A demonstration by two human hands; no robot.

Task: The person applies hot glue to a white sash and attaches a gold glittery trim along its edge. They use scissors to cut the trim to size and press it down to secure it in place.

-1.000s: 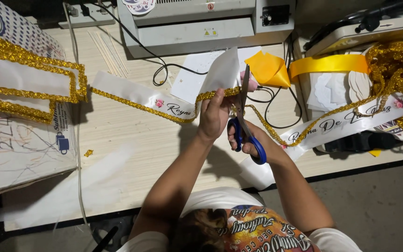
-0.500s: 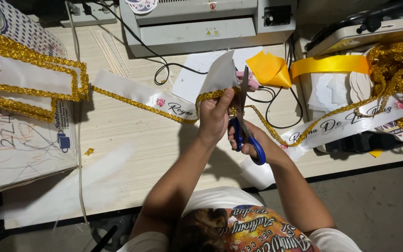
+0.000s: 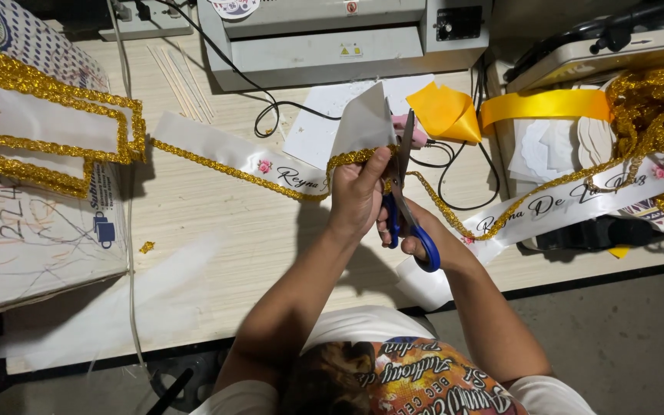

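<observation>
Pinching the white sash by its gold braid trim, the left hand lifts a folded end above the bench; the right hand is curled through the blue handles of the scissors, blades pointing to 12 o'clock beside the fold. Sash fabric looks light, limp and likely slippery; the braid seems rougher and firmer, so it is probably the surer place to grip. A yellow ribbon lies toward 2 o'clock.
</observation>
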